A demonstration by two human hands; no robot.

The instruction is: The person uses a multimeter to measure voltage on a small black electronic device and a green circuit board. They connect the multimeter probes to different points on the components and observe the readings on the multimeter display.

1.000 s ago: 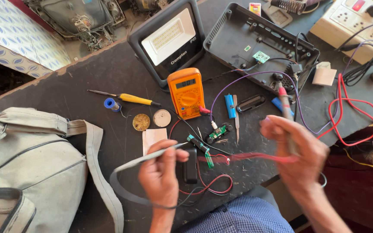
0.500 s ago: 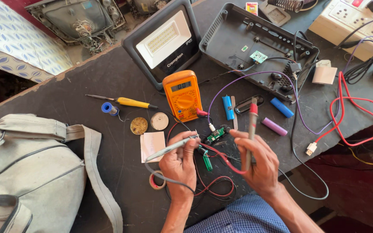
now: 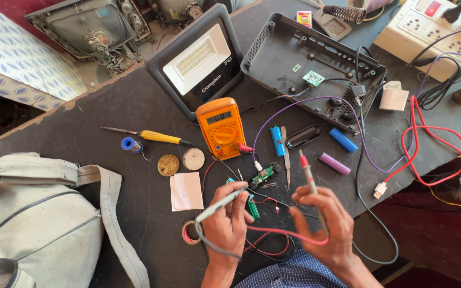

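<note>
Hands over the black bench [image 3: 134, 106]: my left hand [image 3: 229, 224] grips the grey probe [image 3: 221, 204], tip apparently touching the small green circuit board [image 3: 265, 174]. My right hand [image 3: 329, 229] is closed around the red probe [image 3: 310, 184], upright, just below the orange multimeter [image 3: 221, 128].

Since a second ago the right hand [image 3: 329, 226] has drawn in from the right toward the left hand [image 3: 229, 224], and its red-tipped probe [image 3: 310, 184] now stands nearly upright. The left hand's grey probe [image 3: 222, 202] has tilted up, tip toward the small green circuit board [image 3: 264, 175].
</note>
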